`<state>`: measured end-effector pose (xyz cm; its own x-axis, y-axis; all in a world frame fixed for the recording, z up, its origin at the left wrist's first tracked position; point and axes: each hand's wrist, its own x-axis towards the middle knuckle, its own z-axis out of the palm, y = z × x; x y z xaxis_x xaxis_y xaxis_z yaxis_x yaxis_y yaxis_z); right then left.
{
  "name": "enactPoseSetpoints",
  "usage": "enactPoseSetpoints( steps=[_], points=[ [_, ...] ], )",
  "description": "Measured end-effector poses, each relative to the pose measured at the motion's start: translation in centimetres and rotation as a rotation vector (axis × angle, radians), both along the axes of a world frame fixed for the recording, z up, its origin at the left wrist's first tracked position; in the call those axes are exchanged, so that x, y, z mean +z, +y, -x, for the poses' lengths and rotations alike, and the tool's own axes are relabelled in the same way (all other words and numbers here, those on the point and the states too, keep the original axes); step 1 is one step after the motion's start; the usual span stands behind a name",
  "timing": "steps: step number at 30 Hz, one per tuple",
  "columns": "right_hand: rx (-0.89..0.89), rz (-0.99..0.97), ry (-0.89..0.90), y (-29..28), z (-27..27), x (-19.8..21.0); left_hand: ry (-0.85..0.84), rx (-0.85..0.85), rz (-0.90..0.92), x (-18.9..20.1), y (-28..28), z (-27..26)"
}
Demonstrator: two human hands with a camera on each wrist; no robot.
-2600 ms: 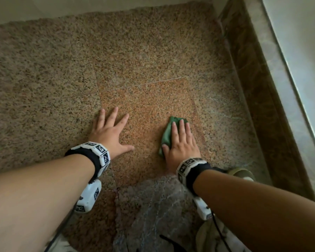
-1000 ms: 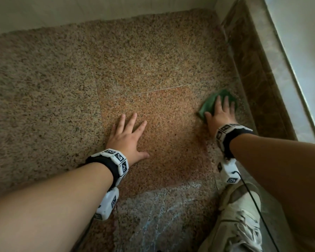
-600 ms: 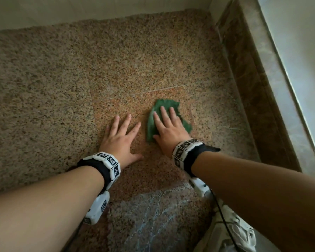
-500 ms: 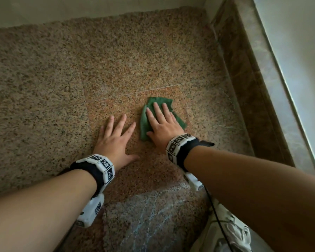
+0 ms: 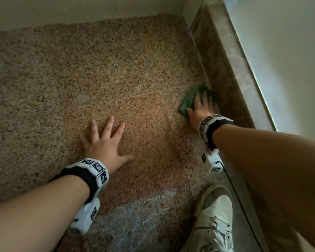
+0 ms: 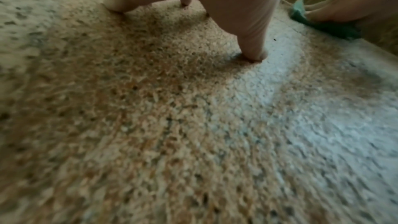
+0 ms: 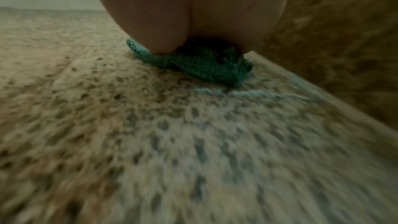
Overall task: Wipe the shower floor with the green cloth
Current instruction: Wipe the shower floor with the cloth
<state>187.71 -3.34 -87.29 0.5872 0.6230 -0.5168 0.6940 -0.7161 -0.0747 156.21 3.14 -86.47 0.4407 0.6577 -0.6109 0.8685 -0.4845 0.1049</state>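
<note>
Right hand [image 5: 201,110] swept green cloth [image 5: 187,102] rightward to curb [image 5: 220,77], cloth seemingly crumpled

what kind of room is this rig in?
Likely a shower stall or wet-room corner: speckled granite floor with wet patches, a raised brown stone curb along its right edge, and pale walls closing the far side.

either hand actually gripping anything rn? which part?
Nothing is gripped. Right hand presses flat on top of the green cloth; left hand lies spread on the shower floor.
</note>
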Motion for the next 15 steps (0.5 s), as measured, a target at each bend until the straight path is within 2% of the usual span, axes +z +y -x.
enactPoseSetpoints(
  steps=[3,8,15],
  points=[
    [-0.076,0.037,0.01,-3.2,0.1,0.1,-0.008,0.003,0.01,0.0,-0.2,0.1],
    [-0.102,0.099,-0.011,-9.1,3.5,-0.1,-0.02,-0.004,0.005,0.1,-0.1,0.2],
    [-0.038,0.069,-0.003,-7.5,3.6,0.4,-0.028,-0.012,0.004,0.0,-0.1,0.3]
  ],
)
